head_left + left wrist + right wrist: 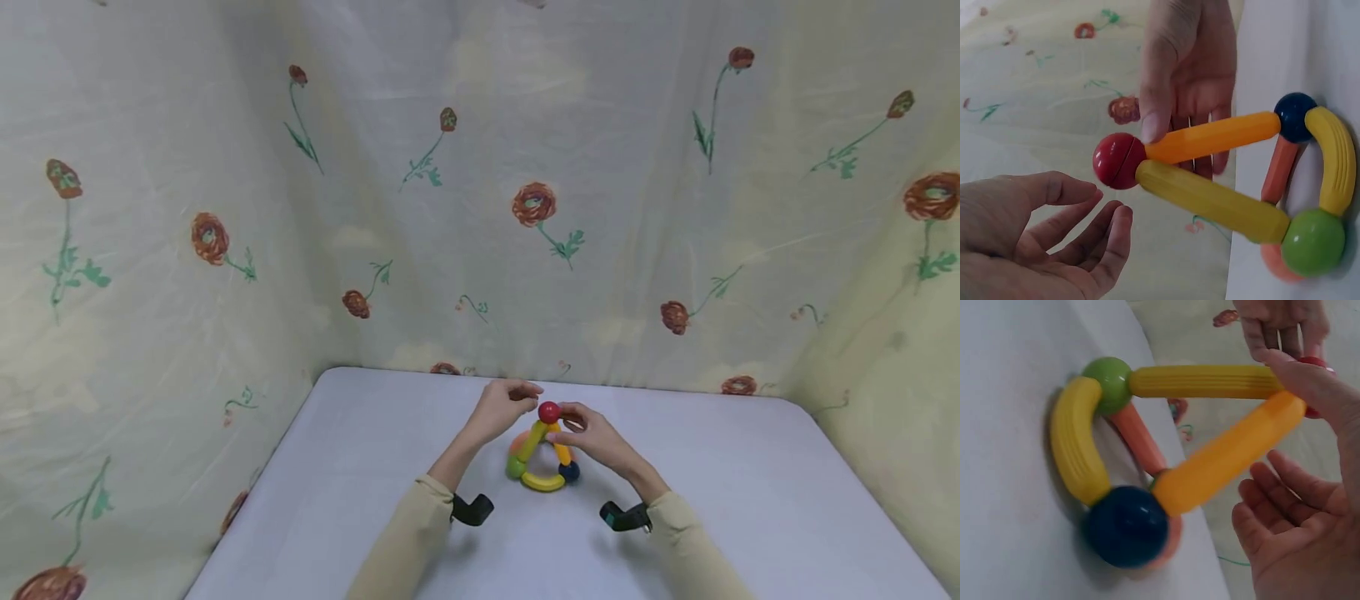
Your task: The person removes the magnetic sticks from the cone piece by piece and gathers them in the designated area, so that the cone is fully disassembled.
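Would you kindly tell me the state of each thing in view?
Red ball: at the top
Orange stick: slanted
Straight yellow stick: slanted
Curved yellow stick: lying low
Green ball: at the base
Blue ball: at the base
Coral stick: partly hidden
Left hand: empty, beside red ball
Right hand: fingers relaxed, thumb by red ball
Cloth: hanging
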Tool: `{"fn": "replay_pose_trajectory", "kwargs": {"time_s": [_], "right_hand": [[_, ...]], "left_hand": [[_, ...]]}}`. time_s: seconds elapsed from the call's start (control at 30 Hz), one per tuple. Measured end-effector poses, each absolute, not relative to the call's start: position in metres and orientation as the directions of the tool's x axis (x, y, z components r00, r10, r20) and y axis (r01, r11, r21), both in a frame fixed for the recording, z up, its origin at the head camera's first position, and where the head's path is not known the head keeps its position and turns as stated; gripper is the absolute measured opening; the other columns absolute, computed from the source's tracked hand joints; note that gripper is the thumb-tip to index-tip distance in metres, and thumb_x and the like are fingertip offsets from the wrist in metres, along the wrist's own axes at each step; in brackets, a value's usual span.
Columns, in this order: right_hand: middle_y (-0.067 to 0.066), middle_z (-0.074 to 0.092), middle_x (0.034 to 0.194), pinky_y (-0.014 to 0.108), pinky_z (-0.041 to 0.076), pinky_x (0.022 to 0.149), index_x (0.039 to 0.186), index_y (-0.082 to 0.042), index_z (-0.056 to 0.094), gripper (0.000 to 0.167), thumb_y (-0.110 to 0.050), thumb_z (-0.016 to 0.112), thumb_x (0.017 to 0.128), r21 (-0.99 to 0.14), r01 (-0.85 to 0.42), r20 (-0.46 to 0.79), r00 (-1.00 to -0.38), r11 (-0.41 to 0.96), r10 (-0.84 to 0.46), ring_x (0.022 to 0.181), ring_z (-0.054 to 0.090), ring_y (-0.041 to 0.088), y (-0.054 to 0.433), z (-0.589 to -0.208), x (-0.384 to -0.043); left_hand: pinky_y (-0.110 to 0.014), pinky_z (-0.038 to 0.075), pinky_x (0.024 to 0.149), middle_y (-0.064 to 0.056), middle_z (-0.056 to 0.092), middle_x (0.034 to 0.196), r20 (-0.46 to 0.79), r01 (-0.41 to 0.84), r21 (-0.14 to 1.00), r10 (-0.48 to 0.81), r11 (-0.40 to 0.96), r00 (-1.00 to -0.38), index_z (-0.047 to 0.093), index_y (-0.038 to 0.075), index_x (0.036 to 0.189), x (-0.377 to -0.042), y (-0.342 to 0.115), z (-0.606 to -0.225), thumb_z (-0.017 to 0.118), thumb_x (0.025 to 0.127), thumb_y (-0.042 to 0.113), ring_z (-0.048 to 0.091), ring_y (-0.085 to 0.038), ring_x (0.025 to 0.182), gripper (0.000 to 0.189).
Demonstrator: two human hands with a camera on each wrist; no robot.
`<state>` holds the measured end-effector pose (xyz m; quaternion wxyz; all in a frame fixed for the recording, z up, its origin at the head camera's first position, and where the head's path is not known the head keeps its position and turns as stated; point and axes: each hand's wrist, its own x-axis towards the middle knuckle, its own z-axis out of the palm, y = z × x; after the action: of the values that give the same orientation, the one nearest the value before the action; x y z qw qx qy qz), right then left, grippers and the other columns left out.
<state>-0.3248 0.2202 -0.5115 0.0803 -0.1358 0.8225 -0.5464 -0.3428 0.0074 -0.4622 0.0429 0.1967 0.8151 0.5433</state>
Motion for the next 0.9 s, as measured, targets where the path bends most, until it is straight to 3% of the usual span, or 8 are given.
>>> {"fn": "replay_pose_trajectory", "kwargs": {"time_s": [0.2,0.37,0.47,0.67,0.9], "right_hand": [[0.011,0.048,0.142,0.055,0.030,0.113,0.131,-0.009,0.051,0.058,-0.033,0.075,0.084,-0.971,-0.038,-0.023,-0.967,0.235,-0.253,0.139,0.037,0.033,0.209,-0.529,-0.327],[0.012,0.048,0.143,0.053,0.030,0.113,0.128,-0.007,0.052,0.052,-0.029,0.074,0.086,-0.973,-0.037,-0.017,-0.972,0.226,-0.234,0.139,0.036,0.032,0.203,-0.522,-0.318],[0.013,0.048,0.143,0.051,0.032,0.113,0.128,-0.007,0.052,0.050,-0.027,0.073,0.087,-0.969,-0.040,-0.018,-0.973,0.242,-0.232,0.138,0.038,0.033,0.202,-0.521,-0.313],[0.009,0.051,0.139,0.046,0.038,0.110,0.126,-0.009,0.054,0.050,-0.031,0.074,0.085,-0.957,-0.083,0.025,-0.978,0.277,-0.207,0.134,0.043,0.030,0.203,-0.535,-0.304],[0.009,0.052,0.137,0.039,0.043,0.106,0.123,-0.009,0.055,0.047,-0.027,0.075,0.085,-0.965,-0.087,0.039,-0.980,0.246,-0.193,0.133,0.044,0.029,0.202,-0.536,-0.281]], "left_hand": [[-0.034,0.056,0.086,-0.002,0.070,0.104,0.055,0.161,0.949,0.358,0.273,-0.932,0.073,0.013,0.107,-0.346,0.016,-0.467,0.060,0.095,0.018,0.065,-0.015,0.088,0.018],[-0.040,0.052,0.093,0.000,0.071,0.101,0.010,0.118,0.955,0.364,0.274,-0.931,0.074,0.016,0.103,-0.344,0.016,-0.468,0.061,0.095,0.023,0.066,-0.013,0.090,0.017],[-0.043,0.051,0.095,0.001,0.071,0.101,-0.002,0.116,0.952,0.386,0.283,-0.923,0.074,0.016,0.104,-0.340,0.014,-0.467,0.062,0.094,0.024,0.067,-0.013,0.091,0.017],[-0.033,0.054,0.088,0.002,0.070,0.101,-0.003,0.140,0.942,0.425,0.306,-0.905,0.074,0.016,0.104,-0.328,0.010,-0.464,0.066,0.092,0.026,0.065,-0.013,0.090,0.018],[-0.039,0.052,0.091,0.004,0.072,0.100,0.002,0.178,0.927,0.468,0.331,-0.884,0.075,0.018,0.104,-0.309,0.005,-0.461,0.069,0.090,0.030,0.064,-0.011,0.092,0.019]]}}
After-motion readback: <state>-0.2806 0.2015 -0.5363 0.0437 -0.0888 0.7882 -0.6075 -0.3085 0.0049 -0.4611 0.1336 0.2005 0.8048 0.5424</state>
